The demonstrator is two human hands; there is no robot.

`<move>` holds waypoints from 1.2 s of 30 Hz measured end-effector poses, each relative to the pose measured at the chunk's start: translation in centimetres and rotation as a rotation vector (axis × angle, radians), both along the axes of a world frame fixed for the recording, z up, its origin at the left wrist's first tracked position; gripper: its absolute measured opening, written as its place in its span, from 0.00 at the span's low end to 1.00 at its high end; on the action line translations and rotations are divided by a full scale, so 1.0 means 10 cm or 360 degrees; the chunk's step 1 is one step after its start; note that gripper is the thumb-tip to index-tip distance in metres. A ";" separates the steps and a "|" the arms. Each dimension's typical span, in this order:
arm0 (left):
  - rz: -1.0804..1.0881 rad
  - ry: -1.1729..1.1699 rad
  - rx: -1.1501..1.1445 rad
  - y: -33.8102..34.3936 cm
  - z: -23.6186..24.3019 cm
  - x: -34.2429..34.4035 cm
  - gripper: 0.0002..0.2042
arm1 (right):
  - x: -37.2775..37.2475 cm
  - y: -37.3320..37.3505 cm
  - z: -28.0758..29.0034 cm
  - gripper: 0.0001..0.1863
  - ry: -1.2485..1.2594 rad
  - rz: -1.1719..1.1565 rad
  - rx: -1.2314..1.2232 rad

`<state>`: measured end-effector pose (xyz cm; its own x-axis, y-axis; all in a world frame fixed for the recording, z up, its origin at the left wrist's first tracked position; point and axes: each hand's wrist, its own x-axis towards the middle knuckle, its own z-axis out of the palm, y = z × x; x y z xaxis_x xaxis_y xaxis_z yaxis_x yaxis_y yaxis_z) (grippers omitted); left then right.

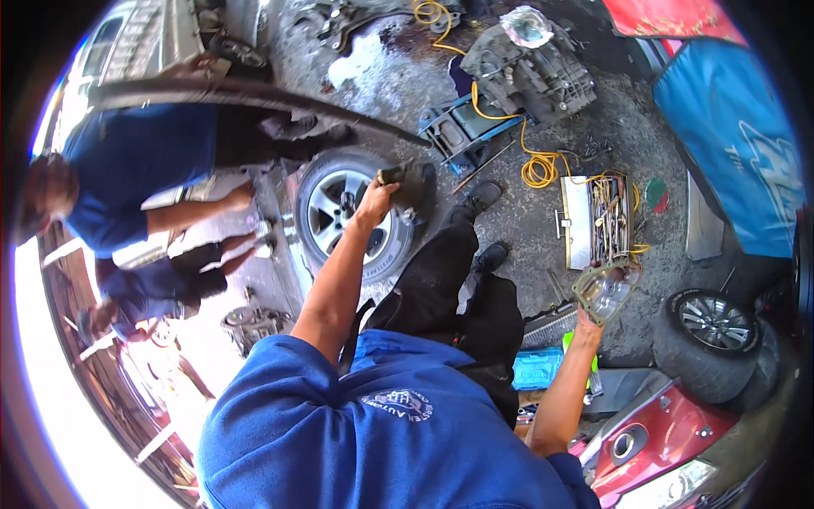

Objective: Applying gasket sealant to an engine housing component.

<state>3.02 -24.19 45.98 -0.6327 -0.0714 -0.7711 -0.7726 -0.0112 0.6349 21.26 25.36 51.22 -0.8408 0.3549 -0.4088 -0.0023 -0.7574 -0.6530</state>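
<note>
My left hand [376, 204] reaches out to the left of my legs, its fingers closed round a dark, bulky metal part [415, 188]. That part is smeared by motion, so its exact kind does not show. It hangs over the right side of a wheel with silver spokes [319, 209] lying flat on the floor. Out to the right, my right hand [588, 321] grips a shallow metal cover [607, 290] by its lower edge. The cover has an irregular outline with a pale greenish rim. Just beyond it stands an open metal toolbox [580, 222] full of hand tools.
Ahead, a blue floor jack [466, 129] sits beside a gearbox [538, 76]. A yellow hose [540, 172] coils on the floor. Two co-workers [140, 170] are at the left. On the right are stacked tires [704, 360], a red bumper [649, 437] and a blue case [536, 369].
</note>
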 end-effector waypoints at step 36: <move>0.2715 -0.0058 -0.0151 -1.22 1.17 5.04 0.54 | -0.96 -1.08 1.14 0.20 0.0206 0.1385 -0.0332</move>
<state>53.41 -36.37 57.65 0.2204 -0.6403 -0.7358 0.0612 -0.7438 0.6656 11.65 14.53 62.65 -0.8212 -0.4988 -0.2772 0.5629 -0.6285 -0.5368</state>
